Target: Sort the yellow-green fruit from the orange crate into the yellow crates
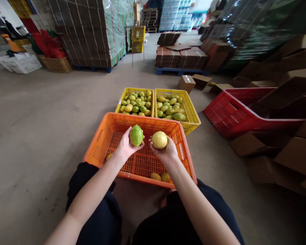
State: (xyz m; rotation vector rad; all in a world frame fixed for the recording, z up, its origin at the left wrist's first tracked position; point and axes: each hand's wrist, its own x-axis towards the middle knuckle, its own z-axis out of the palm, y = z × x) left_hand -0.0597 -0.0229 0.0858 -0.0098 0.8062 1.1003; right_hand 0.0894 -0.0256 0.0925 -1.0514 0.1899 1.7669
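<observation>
Green fruit: held in left hand, palm upward, fingers curled round its lower side. Pale yellow fruit: cupped in right hand, resting on palm and fingers. Hands side by side, apart, over the orange crate; neither fruit touches the other. Inside crate, near right corner: at least 2 yellowish fruits, partly hidden by right forearm. Another yellow fruit shows at left, mostly behind left forearm. Beyond: 2 yellow crates, left and right, each holding many green-to-yellow fruits. Red crate at right, beside cardboard boxes.
</observation>
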